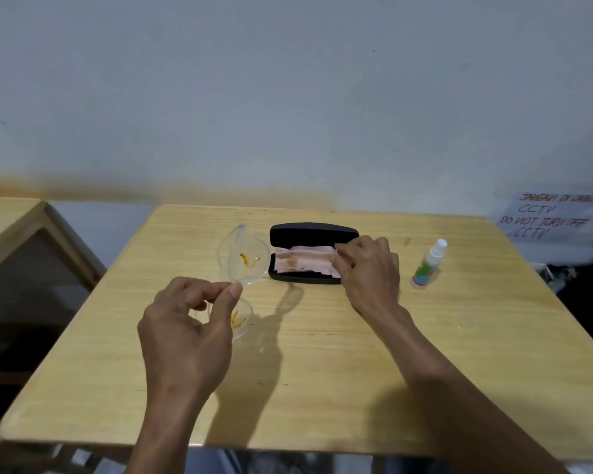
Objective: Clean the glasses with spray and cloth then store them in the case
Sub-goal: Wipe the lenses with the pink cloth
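Head view: we are seeing the left hand [189,336] pinching the clear glasses [242,268] at the bridge, holding them above the bench [356,354]; orange smears are showing on both lenses. The right hand [370,268] is gripping the pink cloth [305,260] lying in the open black case [312,234]. The spray bottle [428,265] is standing right, apart. The near bench is lying open; the frame outline is proving hard to trace.
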